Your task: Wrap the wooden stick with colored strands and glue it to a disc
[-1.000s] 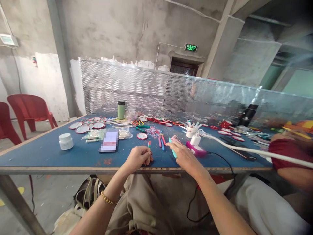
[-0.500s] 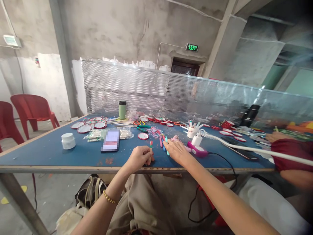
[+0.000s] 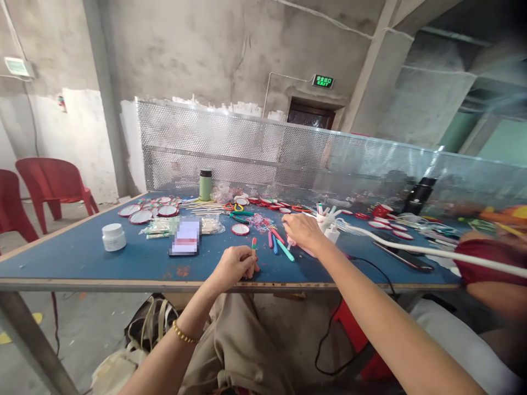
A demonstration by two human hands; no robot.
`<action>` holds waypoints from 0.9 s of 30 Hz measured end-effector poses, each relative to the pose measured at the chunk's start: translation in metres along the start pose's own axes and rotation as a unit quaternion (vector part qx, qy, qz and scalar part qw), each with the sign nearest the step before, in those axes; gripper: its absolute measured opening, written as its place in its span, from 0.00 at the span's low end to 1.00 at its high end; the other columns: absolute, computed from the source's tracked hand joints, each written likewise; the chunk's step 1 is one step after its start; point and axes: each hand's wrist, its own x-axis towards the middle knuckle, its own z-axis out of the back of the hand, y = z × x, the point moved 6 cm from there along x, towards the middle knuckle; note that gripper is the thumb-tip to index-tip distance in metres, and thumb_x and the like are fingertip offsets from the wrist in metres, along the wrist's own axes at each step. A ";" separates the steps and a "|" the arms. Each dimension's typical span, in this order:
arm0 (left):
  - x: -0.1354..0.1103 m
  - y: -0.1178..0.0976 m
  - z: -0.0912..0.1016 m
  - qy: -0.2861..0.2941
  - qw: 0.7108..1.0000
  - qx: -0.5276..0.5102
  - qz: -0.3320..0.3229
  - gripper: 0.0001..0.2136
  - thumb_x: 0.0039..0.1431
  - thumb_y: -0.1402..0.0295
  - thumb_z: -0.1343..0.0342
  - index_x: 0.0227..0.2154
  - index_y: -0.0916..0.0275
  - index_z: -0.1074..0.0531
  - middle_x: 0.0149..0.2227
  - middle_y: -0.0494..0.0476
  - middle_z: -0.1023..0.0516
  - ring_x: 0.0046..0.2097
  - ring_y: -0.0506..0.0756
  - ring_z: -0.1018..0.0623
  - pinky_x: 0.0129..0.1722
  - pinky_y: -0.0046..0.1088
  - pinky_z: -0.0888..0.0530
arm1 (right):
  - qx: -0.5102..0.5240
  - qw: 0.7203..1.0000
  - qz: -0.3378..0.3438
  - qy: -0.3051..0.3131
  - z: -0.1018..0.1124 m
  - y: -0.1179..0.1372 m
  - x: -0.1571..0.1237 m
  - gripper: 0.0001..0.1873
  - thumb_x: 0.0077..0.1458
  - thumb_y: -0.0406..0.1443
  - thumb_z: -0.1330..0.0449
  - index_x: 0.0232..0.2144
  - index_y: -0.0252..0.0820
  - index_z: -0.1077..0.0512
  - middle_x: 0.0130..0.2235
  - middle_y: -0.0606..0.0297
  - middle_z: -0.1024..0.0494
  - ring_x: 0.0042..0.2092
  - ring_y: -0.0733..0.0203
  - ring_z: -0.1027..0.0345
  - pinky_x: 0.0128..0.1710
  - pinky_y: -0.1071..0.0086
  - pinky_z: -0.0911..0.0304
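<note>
My left hand (image 3: 237, 266) is closed near the table's front edge, pinching a small flat stick (image 3: 254, 247) with a red and green end, held upright. To its right lie slim tools with pink, blue and turquoise handles (image 3: 285, 250). My right hand (image 3: 304, 233) is over the table beyond them, fingers bent downward beside a pink bundle (image 3: 291, 241) that it partly covers. The fingertips are mostly hidden, so I cannot see whether they grip anything. A white cup of markers (image 3: 325, 219) and a small white bottle (image 3: 331, 235) stand just right of that hand.
Across the blue table (image 3: 144, 269) are a white jar (image 3: 114, 237), a phone (image 3: 185, 237), round red-rimmed pieces (image 3: 240, 229), tangled threads (image 3: 261, 220), green-handled pliers (image 3: 241, 215) and a green bottle (image 3: 205, 185). A white cable (image 3: 411, 249) crosses the right side, near a co-worker's red sleeve (image 3: 481, 260).
My right hand has moved up and right, away from the coloured-handled tools, which now lie uncovered. My left hand stays in place with the stick. The co-worker's arm at right has shifted.
</note>
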 end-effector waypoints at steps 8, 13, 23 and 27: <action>0.001 0.004 0.000 -0.001 1.000 0.008 -0.006 0.13 0.60 0.62 0.49 0.24 0.62 0.28 0.22 0.52 0.22 0.23 0.49 0.27 0.28 0.23 0.31 | 0.017 0.995 0.022 0.095 -0.031 0.036 0.029 0.15 0.65 0.42 0.41 0.48 0.38 0.28 0.48 0.59 0.24 0.46 0.58 0.27 0.47 0.58 0.30; 0.002 0.003 0.000 -0.006 1.000 0.009 -0.010 0.12 0.59 0.63 0.49 0.24 0.62 0.27 0.22 0.52 0.23 0.24 0.50 0.26 0.29 0.23 0.31 | 0.021 0.993 0.032 0.114 -0.048 0.055 0.045 0.18 0.64 0.41 0.40 0.52 0.38 0.30 0.52 0.57 0.26 0.49 0.56 0.28 0.48 0.56 0.29; 0.004 0.004 -0.001 -0.008 1.000 0.010 -0.024 0.11 0.59 0.66 0.50 0.25 0.62 0.28 0.25 0.53 0.20 0.24 0.49 0.25 0.29 0.23 0.30 | 0.085 0.994 0.037 0.060 -0.054 0.067 0.047 0.18 0.63 0.38 0.40 0.53 0.37 0.31 0.49 0.56 0.24 0.47 0.55 0.27 0.48 0.57 0.31; 0.004 0.003 0.000 -0.009 0.999 0.011 -0.031 0.11 0.58 0.66 0.50 0.23 0.62 0.29 0.24 0.53 0.20 0.25 0.49 0.25 0.29 0.23 0.30 | 0.178 0.983 0.049 0.002 -0.039 0.064 0.048 0.15 0.57 0.29 0.43 0.47 0.41 0.26 0.41 0.57 0.20 0.43 0.54 0.25 0.41 0.65 0.35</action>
